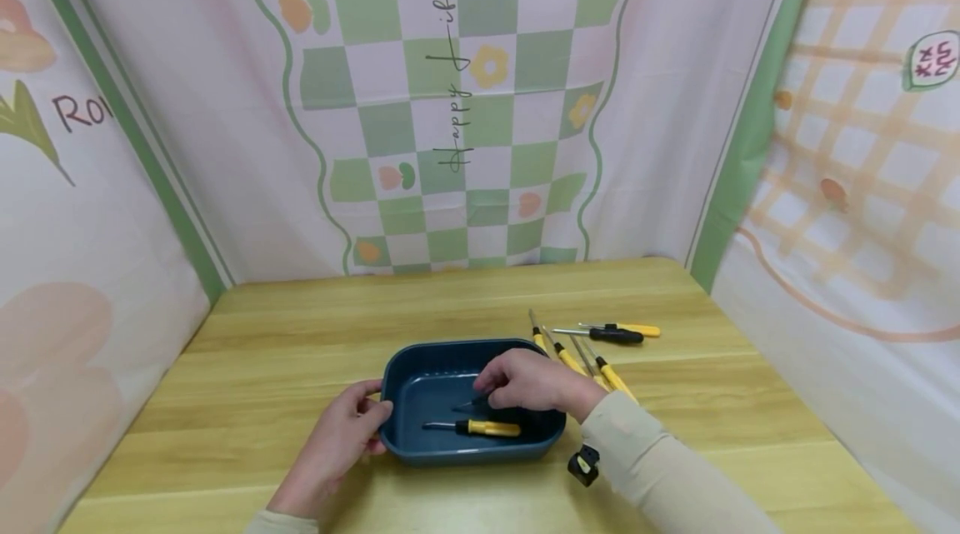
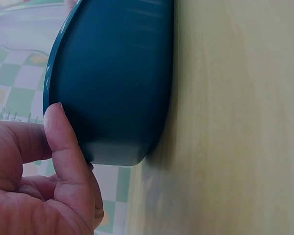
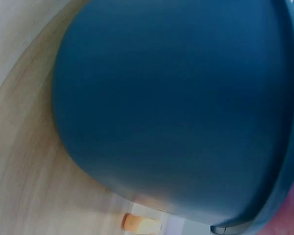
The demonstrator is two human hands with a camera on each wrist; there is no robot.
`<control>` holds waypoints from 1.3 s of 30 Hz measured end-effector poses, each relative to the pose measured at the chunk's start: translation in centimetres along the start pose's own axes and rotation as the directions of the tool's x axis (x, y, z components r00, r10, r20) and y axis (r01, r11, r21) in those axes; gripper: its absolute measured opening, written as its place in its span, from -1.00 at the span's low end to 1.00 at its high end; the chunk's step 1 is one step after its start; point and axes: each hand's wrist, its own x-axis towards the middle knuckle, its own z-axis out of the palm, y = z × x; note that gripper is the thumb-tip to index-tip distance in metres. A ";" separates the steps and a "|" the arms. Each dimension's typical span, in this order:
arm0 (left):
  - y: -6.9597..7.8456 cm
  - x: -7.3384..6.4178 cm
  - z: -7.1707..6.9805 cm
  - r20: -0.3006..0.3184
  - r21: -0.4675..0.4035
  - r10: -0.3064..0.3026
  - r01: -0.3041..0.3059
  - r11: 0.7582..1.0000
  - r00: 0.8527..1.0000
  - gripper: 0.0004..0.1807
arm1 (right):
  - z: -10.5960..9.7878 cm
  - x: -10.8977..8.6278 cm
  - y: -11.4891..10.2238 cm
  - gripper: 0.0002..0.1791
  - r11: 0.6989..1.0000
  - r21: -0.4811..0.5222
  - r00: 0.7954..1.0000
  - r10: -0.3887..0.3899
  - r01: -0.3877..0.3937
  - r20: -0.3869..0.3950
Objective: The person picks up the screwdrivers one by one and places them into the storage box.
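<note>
A dark blue rectangular tray [image 1: 465,459] stands on the wooden table. My left hand [image 1: 341,432] grips its left end, with thumb and fingers at the rim; in the left wrist view the fingers [image 2: 66,147] lie along its wall. Inside, near the front, lies a screwdriver [image 1: 491,428] with a yellow handle and black collar. My right hand [image 1: 531,384] reaches over the right side into the tray, fingers curled around a second screwdriver, whose thin shaft [image 1: 468,406] points left; its handle is hidden by the hand. The right wrist view shows mainly the tray's outer wall [image 3: 171,107].
Several yellow-handled screwdrivers [image 1: 615,376] lie right of the tray, partly behind my right forearm. Farther back are a black-handled screwdriver [image 1: 617,336] and another yellow-handled one [image 1: 641,330]. Printed curtains [image 1: 480,101] enclose the table [image 1: 300,334] at the back and sides.
</note>
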 end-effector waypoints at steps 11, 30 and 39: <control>0.0 -0.2 0.1 0.014 -0.024 0.008 -0.007 1.000 1.000 -0.52 | 0.1 0.0 -0.1 -0.68 1.000 0.001 1.000 0.014 -0.014 0.015; -0.1 0.0 0.0 0.015 -0.023 -0.007 0.007 1.000 1.000 -0.50 | 0.3 0.0 -0.1 -0.65 1.000 -0.001 1.000 0.016 -0.016 0.005; -0.1 0.0 0.1 0.013 -0.033 0.004 -0.003 0.999 1.000 -0.52 | 0.3 -0.1 -0.1 -0.66 1.000 -0.003 1.000 0.008 -0.008 -0.009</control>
